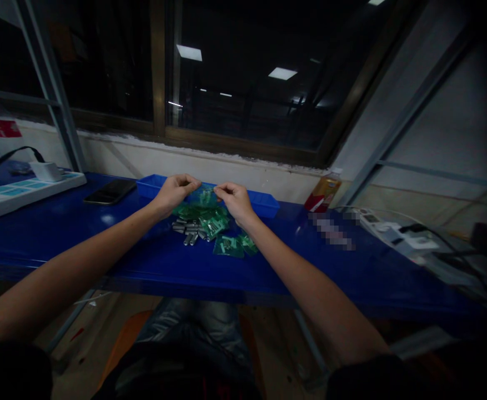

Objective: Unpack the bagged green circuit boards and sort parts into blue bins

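Note:
My left hand [177, 191] and my right hand [234, 199] face each other above the blue table, fingers pinched. Between them hangs a small see-through green plastic bag [206, 196], its upper edge held at both sides. Under my hands is a pile of similar green bags [214, 224], some with small metal pieces showing inside. Left of the pile lie several short silver metal cylinders [190, 235]. Behind my hands a long blue tray [263, 203] stands against the wall, its middle partly hidden.
A black phone [110, 191] and a white power strip [30, 191] lie to the left. On the right stand a drink bottle [324, 191] and white devices with cables [413, 240]. The blue table's front edge [201, 289] runs above my lap.

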`<action>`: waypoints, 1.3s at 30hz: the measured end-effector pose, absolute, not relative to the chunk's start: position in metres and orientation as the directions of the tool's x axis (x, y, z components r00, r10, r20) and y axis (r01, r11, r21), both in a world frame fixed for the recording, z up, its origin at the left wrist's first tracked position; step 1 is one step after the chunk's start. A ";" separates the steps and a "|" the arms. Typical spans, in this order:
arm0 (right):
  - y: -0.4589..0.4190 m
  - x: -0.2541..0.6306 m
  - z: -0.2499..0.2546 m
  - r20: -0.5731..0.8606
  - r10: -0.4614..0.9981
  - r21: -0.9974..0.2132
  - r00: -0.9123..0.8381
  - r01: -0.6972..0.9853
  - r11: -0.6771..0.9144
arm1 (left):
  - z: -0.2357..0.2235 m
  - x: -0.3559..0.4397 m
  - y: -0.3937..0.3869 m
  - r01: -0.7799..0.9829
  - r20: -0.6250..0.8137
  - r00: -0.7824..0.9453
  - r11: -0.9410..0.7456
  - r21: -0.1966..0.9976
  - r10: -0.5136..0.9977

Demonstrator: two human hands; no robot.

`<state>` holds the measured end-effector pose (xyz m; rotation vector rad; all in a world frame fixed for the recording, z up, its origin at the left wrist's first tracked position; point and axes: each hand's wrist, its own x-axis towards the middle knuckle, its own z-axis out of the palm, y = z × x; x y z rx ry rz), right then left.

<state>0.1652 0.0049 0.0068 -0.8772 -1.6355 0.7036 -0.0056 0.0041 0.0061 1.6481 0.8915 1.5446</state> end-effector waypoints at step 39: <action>-0.001 0.162 0.009 0.587 0.809 -0.782 -0.030 0.238 0.576 | 0.009 -0.010 0.003 -0.010 0.433 0.114 -0.435 0.901 0.894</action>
